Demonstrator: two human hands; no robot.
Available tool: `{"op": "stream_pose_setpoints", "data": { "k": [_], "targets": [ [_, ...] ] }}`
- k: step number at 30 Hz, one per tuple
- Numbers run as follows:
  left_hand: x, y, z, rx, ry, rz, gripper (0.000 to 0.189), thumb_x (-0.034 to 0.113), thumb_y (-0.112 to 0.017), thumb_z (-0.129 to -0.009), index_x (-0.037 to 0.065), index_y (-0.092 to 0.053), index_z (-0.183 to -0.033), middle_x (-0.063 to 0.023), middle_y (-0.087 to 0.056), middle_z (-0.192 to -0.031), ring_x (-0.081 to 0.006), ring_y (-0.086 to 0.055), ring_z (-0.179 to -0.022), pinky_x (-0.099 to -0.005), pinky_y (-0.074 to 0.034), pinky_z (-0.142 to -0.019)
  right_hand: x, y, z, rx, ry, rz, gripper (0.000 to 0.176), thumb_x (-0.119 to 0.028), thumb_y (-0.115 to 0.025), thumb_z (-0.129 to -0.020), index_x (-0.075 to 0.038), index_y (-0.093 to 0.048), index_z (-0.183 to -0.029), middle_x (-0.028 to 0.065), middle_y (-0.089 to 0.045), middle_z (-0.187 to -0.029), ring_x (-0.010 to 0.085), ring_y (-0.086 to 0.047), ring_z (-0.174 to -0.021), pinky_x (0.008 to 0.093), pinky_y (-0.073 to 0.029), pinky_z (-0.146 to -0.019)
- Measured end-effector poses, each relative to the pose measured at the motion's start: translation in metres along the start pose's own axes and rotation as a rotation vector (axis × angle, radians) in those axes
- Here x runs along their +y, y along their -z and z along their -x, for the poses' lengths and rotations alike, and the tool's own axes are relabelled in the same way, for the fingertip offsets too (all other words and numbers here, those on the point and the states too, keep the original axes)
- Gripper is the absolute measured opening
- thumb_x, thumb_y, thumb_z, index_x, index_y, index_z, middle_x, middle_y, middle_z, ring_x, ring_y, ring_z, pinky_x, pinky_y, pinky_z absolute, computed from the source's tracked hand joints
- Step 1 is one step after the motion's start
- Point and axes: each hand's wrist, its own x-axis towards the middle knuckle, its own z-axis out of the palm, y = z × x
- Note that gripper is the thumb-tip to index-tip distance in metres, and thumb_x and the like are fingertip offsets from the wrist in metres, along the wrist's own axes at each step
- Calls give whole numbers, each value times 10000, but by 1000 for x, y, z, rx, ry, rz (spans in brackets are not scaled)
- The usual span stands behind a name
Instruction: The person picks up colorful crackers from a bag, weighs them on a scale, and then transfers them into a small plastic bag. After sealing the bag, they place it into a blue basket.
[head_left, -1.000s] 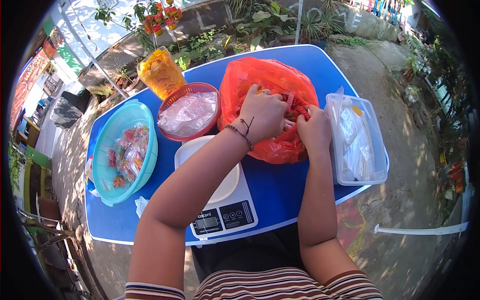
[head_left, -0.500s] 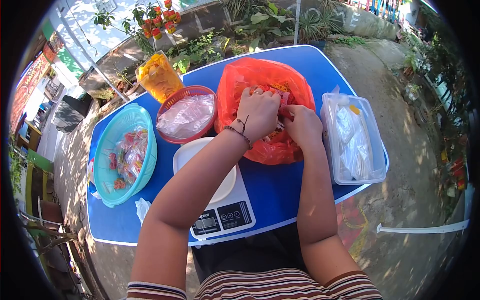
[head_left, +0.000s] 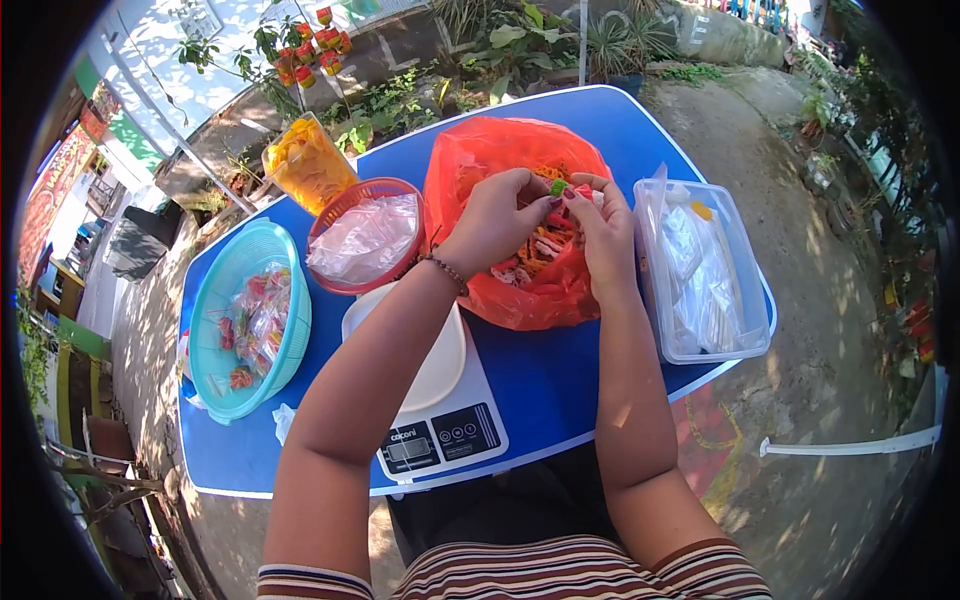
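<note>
**Some packets filled, many pieces loose**

Our left hand (head_left: 500,218) pinches a green piece (head_left: 557,187) in its fingers, our right hand (head_left: 608,232) a red piece (head_left: 583,190), over the red bag (head_left: 530,312) of loose pieces (head_left: 545,245); filled packets (head_left: 265,312) lie in the teal basket (head_left: 228,408).

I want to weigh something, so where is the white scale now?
In the head view, the scale is at the table's near edge, left of centre, partly under the left forearm.
</note>
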Motion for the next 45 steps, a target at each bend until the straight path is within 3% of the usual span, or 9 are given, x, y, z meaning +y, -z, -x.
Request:
{"op": "stream_pose_setpoints", "data": {
  "k": [2,7,14,17,20,23,31,40,45],
  "targets": [
    [-1,3,2,-22,138,140,271,137,-705,-933,-43,-642,-1126,-125,-727,-995,-179,-718,-874,-341,-595,-736,-4,6,0,-57,-228,-187,349,-36,-514,-948,-11,-640,-1272,13,-684,-1068,79,-624,-889,264,-499,-778],
    [15,10,10,-33,467,413,315,174,-686,-979,-35,-586,-1191,-72,-687,-996,-116,-687,-907,-254,-599,-727,17,5,-6,-192,-76,102,495,11,-436,-945,-12,-563,-1423,40,-631,-1187,64,-594,-1000,272,-510,-821],
    [6,21,17,40,271,283,324,200,-733,-954,-30,-603,-1143,-89,-712,-970,-113,-698,-853,-248,-591,-721,-2,-17,21,-134,237,526,420,53,-619,-922,-14,-641,-1336,161,-688,-1155,201,-687,-1028,330,-534,-880],
    [13,31,35,120,179,255,312,196,-752,-941,-16,-611,-1122,-86,-728,-947,-108,-702,-829,-242,-589,-720,6,-30,29,-84,296,252,281,14,-711,-885,-1,-708,-1166,134,-711,-997,201,-705,-891,323,-552,-781],
    [32,48,71,178,188,261,279,179,-756,-937,-2,-618,-1098,-79,-736,-935,-105,-707,-825,-239,-592,-716,-4,-44,46,-69,564,429,152,-33,-755,-870,1,-706,-1010,109,-709,-888,183,-685,-747,296,-536,-664],
    [30,71,112,234,243,321,265,149,-755,-931,6,-629,-1115,-86,-745,-954,-117,-724,-827,-244,-607,-701,-2,-62,70,-278,637,326,138,-11,-745,-861,-8,-691,-988,114,-707,-900,191,-646,-639,292,-503,-581],
    [13,93,193,351,400,289,339,125,-768,-910,-25,-642,-1187,-85,-761,-926,-98,-725,-794,-211,-582,-623,15,-92,116,-683,416,299,237,103,-685,-832,17,-664,-1052,149,-686,-993,227,-738,-813,322,-587,-726],
    [-8,86,205,347,380,-23,296,170,-781,-908,-40,-693,-1096,-77,-738,-825,-69,-683,-650,-199,-529,-557,13,-91,111,-723,326,423,198,90,-669,-845,22,-686,-1030,171,-682,-1046,237,-732,-838,321,-592,-734],
    [-2,84,205,405,391,-39,298,184,-770,-915,-32,-703,-1109,-84,-733,-843,-90,-692,-627,-202,-532,-573,19,-88,101,-676,539,524,215,95,-643,-827,19,-688,-1023,184,-684,-1057,319,-699,-949,372,-572,-817]
  ]
}}
